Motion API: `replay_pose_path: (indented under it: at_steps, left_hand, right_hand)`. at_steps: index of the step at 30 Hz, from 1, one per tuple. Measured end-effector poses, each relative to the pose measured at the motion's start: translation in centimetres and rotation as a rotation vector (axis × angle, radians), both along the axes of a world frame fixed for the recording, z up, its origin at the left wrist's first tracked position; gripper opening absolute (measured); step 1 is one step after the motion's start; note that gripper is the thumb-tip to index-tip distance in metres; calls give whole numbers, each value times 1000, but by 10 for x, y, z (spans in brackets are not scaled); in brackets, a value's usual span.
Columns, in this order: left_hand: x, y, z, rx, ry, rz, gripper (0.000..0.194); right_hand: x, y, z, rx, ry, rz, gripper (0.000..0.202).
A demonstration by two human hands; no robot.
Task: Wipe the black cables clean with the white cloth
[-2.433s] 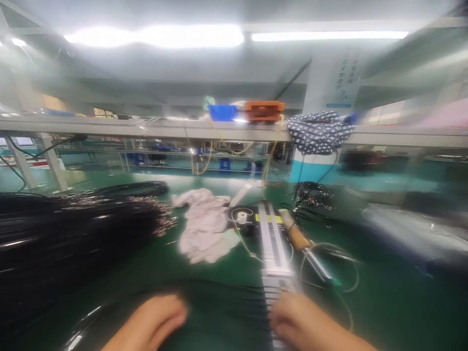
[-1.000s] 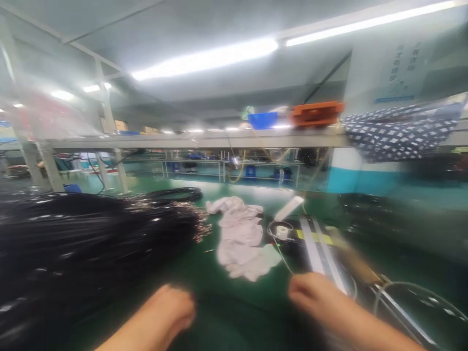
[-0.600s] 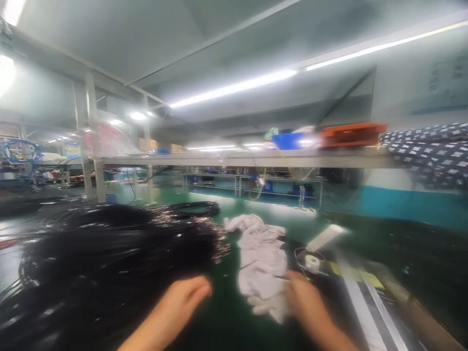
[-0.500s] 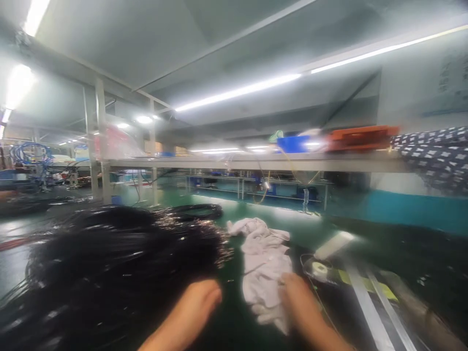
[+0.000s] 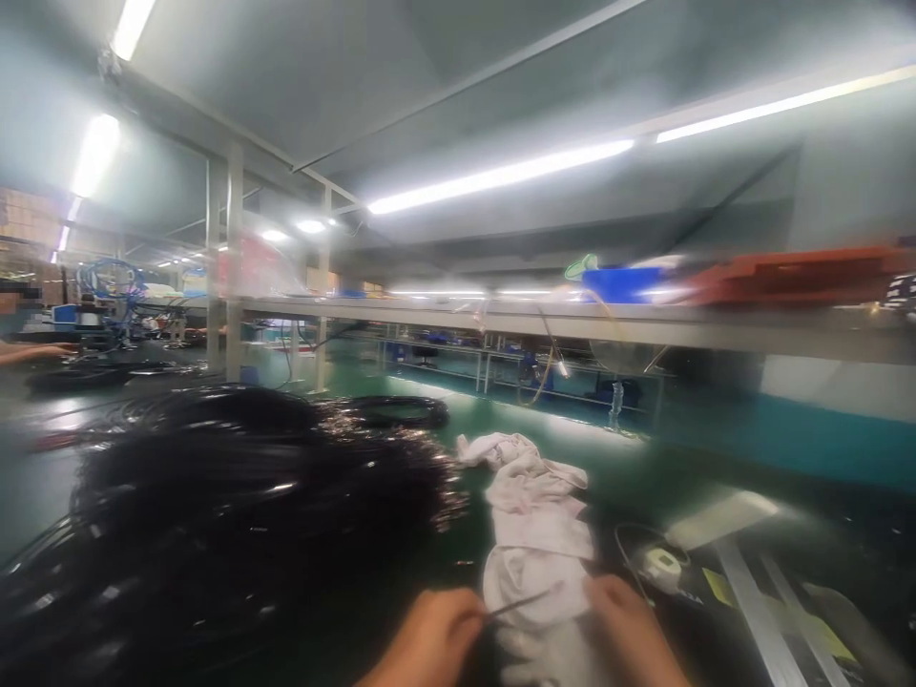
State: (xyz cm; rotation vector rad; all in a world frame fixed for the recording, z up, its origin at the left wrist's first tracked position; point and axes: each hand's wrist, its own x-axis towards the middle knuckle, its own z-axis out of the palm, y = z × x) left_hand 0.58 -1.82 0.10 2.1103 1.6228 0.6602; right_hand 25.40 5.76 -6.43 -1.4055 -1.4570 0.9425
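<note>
Strand (image 5: 521, 604): thin, dark, in left hand (image 5: 445, 625) | Fabric (image 5: 540, 530): crumpled, white

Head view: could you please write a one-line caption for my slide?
A thin dark strand extends from the left hand over crumpled white cloth; right hand nearby, glossy black cables heaped alongside.

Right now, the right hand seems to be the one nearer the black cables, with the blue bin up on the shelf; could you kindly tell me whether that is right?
Not quite: the head view shows that the left hand, not the right hand, is nearer the black cables. The blue bin is indeed up on the shelf.
</note>
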Motion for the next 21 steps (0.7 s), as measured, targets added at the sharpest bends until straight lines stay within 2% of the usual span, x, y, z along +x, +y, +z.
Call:
replay_pose_path:
  at_steps: [4, 7, 9, 13, 16, 21]
  left_hand:
    - [0, -2, 2, -14, 1, 0, 25]
    - [3, -2, 6, 19, 6, -55, 29]
    - [5, 1, 4, 21, 59, -70, 31]
    - [9, 12, -10, -72, 338, 3, 36]
    - [11, 17, -19, -24, 473, -10, 37]
    - [11, 15, -17, 13, 560, -10, 35]
  right_hand:
    - [-7, -3, -2, -174, 319, 46, 33]
    - [-11, -4, 4, -229, 422, 100, 36]
    - [-12, -4, 7, -251, 449, 131, 36]
    - [-15, -1, 7, -312, 468, 129, 30]
    - [-18, 6, 3, -393, 434, 108, 30]
    - [-23, 16, -7, -451, 358, 127, 31]
